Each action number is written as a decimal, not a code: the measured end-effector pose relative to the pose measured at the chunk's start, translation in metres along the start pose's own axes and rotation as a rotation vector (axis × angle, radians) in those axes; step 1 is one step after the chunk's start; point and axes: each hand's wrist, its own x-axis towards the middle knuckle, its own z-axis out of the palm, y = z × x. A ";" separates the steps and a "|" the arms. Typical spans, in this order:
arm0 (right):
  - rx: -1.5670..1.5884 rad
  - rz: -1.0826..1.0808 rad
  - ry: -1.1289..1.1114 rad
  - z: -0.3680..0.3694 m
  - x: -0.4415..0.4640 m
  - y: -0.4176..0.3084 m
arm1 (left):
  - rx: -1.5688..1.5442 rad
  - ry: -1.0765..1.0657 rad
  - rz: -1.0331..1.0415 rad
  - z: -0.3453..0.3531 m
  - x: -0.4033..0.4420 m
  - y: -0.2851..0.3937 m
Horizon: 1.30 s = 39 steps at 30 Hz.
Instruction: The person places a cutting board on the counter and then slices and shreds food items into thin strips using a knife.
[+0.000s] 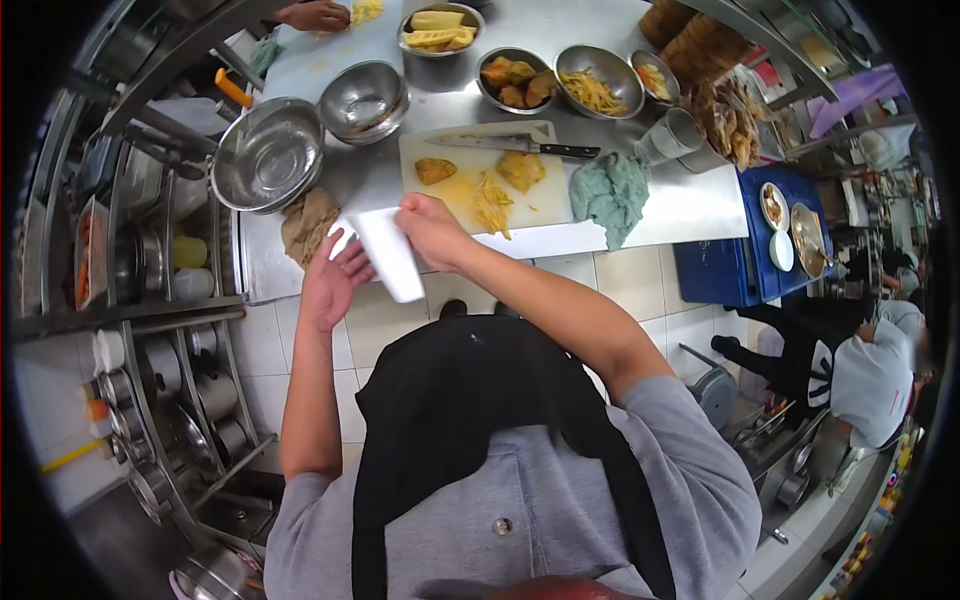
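My right hand (428, 230) pinches a white folded sheet (392, 258), perhaps paper, which hangs down slightly blurred at the table's front edge. Beside it my left hand (338, 275) is held with the palm up and its fingers apart; a bit of white shows behind the fingertips. Just beyond the hands lies a white cutting board (425, 200). On it are a large knife (500, 143) with a black handle, two yellow-orange chunks (435, 171) and a pile of yellow strips (492, 207).
A brown cloth (308, 228) and green cloth (610, 195) flank the board. Metal bowls stand behind: two at left (268, 155), others with yellow pieces (437, 38), chunks (515, 85) and strips (590, 95). Another person's hand (318, 16) is at top left. Shelves (190, 400) stand left.
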 end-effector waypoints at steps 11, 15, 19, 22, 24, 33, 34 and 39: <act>-0.732 -0.141 0.413 -0.168 -0.088 -0.009 | 1.062 0.257 0.325 -0.035 0.047 0.002; -0.881 -0.108 0.661 -0.231 -0.106 -0.015 | 1.555 0.430 0.662 -0.006 0.037 -0.002; -0.950 -0.055 0.714 -0.235 -0.095 -0.015 | 1.616 0.395 0.989 0.048 0.016 -0.006; -0.834 0.096 0.650 -0.220 -0.093 -0.032 | 1.241 0.186 0.569 0.085 0.016 -0.037; -0.665 0.123 0.629 -0.222 -0.090 -0.037 | 1.205 0.138 0.399 0.099 0.030 -0.043; -0.027 0.289 0.604 -0.218 -0.082 -0.066 | 1.385 0.198 0.375 0.110 0.048 -0.048; 0.122 0.262 0.548 -0.219 -0.081 -0.065 | 1.388 0.205 0.371 0.111 0.043 -0.045; 0.110 0.157 0.546 -0.224 -0.079 -0.055 | 1.375 0.238 0.896 0.068 0.016 -0.042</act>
